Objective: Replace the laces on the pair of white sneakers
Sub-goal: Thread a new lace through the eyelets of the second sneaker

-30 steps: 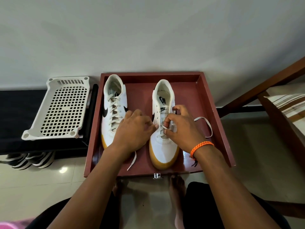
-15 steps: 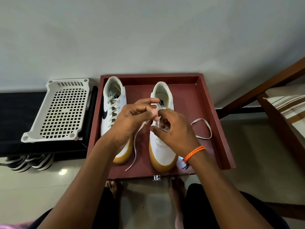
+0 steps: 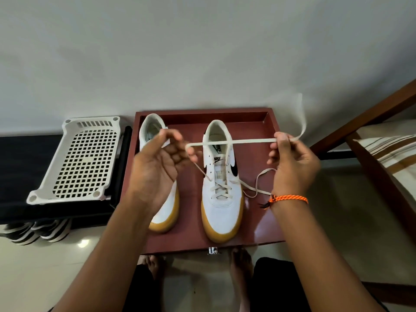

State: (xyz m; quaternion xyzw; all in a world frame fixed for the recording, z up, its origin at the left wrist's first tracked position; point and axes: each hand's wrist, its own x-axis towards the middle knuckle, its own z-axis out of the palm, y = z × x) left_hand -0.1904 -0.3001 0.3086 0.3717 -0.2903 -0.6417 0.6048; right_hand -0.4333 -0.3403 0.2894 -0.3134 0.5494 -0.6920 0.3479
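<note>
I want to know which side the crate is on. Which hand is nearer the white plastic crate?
Left. The left hand is just right of the white plastic crate, over the left sneaker; the right hand is far across the tray.

Right sneaker: smooth white upper, matt, gum-coloured rubber-like sole | lace: flat woven cloth, off-white | tray: wood-look, reddish-brown, faint sheen | basket: white perforated plastic | bracelet: braided orange cord | floor: glossy pale tiles
</note>
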